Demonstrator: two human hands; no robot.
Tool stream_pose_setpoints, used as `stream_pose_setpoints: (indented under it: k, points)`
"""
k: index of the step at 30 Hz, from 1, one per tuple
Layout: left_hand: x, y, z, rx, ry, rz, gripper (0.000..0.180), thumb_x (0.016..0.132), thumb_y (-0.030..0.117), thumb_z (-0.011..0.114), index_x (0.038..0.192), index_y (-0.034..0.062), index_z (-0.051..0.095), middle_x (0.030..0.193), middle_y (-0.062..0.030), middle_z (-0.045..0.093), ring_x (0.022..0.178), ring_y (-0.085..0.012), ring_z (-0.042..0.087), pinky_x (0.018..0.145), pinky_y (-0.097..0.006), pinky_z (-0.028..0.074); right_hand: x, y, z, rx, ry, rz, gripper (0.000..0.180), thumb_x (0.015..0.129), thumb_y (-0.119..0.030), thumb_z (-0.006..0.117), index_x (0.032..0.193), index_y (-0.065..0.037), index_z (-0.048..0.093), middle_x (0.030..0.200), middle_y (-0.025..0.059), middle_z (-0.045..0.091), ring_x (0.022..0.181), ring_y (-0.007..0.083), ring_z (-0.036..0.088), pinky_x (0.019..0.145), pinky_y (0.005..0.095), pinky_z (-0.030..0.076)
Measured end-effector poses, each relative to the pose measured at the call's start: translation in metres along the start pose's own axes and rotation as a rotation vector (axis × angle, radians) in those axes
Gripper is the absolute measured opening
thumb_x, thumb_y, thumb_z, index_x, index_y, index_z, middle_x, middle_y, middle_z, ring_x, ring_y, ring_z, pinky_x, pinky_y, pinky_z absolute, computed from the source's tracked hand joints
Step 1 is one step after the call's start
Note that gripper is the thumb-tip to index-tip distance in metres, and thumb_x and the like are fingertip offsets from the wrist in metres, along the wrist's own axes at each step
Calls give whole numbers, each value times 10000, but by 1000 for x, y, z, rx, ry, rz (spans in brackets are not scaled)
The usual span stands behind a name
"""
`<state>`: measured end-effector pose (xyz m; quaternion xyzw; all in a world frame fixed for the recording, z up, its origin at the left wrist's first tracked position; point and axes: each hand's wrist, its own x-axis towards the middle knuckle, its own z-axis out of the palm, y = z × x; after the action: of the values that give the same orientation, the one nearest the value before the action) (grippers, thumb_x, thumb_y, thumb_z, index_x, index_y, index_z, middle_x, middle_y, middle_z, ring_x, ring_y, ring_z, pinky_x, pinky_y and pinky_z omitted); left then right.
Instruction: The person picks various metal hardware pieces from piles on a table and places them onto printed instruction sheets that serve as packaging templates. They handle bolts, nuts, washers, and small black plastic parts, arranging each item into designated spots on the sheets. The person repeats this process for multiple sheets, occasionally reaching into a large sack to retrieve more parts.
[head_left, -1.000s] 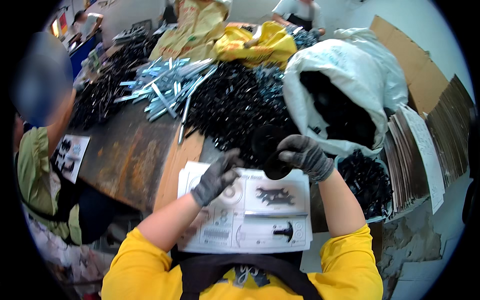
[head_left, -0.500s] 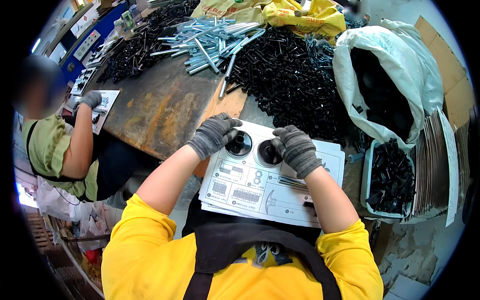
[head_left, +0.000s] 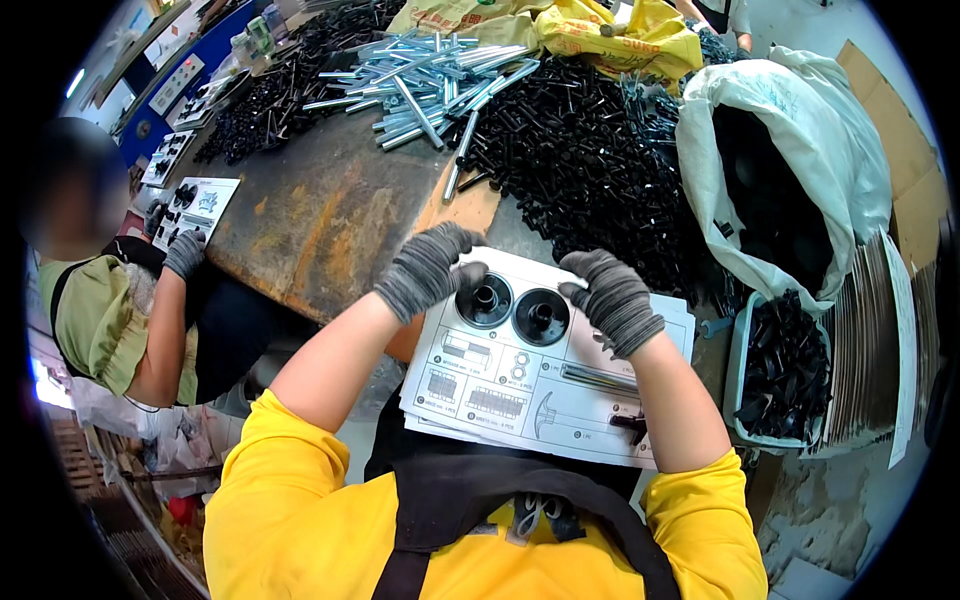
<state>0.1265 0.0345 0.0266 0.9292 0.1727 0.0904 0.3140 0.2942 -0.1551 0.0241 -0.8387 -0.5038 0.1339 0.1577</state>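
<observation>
A stack of printed parts sheets [head_left: 470, 350] lies tilted in front of me. Side by side near its top sit two round black flanged discs: the left disc [head_left: 466, 314] and the right disc [head_left: 541, 333], each with a raised hub. My left hand [head_left: 425, 268], in a grey striped glove, rests at the sheet's upper left corner, thumb and fingers apart, thumb close to the left disc. My gloved right hand [head_left: 618, 305] hovers just right of the right disc, fingers parted and holding nothing. Lower down lie silver rods [head_left: 598, 378] and a black part [head_left: 628, 426], both partly behind my right forearm.
Beyond the sheets are a heap of black bolts [head_left: 580, 150] and a pile of silver tubes [head_left: 430, 85]. At right stand a white sack [head_left: 700, 150], a bin of black parts [head_left: 785, 375] and stacked cardboard [head_left: 865, 340]. A co-worker [head_left: 150, 310] handles another sheet at left.
My right hand has come off the right disc and shifted right, leaving the disc in full view. My left hand has barely moved. The co-worker's sheet now shows black discs.
</observation>
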Motion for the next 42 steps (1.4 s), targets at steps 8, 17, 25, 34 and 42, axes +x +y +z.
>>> stream_pose_setpoints:
  k: [8, 17, 25, 34, 42]
  points:
    - [86, -61, 8, 257, 222, 43, 374, 755, 159, 598, 1118, 84, 548, 1017, -138, 573, 911, -261, 564, 828, -366, 445, 84, -9, 13, -386, 156, -72, 319, 774, -184, 530, 1086, -121, 542, 1125, 107, 521, 1006, 269, 535, 809, 387, 455]
    - [140, -51, 19, 582, -6, -277, 341, 779, 189, 558, 1113, 127, 530, 1032, -145, 573, 972, -303, 556, 848, -411, 445, 141, -55, 17, -485, 69, -95, 255, 781, -199, 529, 1023, -128, 566, 1077, 79, 538, 1018, 240, 528, 808, 386, 441]
    - [112, -66, -9, 214, 135, -308, 300, 683, 141, 661, 952, 46, 566, 868, -187, 593, 813, -318, 575, 755, -375, 463, 179, -64, 37, -483, -74, -40, 351, 764, -129, 563, 1115, -131, 549, 1160, 84, 504, 1094, 240, 487, 850, 366, 444]
    - [51, -88, -30, -166, 216, -398, 305, 672, 228, 711, 851, 28, 566, 747, -141, 604, 689, -238, 576, 663, -327, 456, 152, -57, 25, -564, -212, -143, 327, 824, -120, 512, 1152, -125, 514, 1134, 82, 537, 1041, 267, 545, 823, 414, 482]
    - [-29, -54, -30, -221, 78, -73, 318, 772, 20, 596, 1084, 69, 553, 840, -45, 586, 816, -123, 545, 737, -266, 454, 120, -66, 18, -127, 86, 4, 349, 772, -90, 520, 1119, -116, 531, 1046, 129, 591, 954, 294, 581, 770, 388, 492]
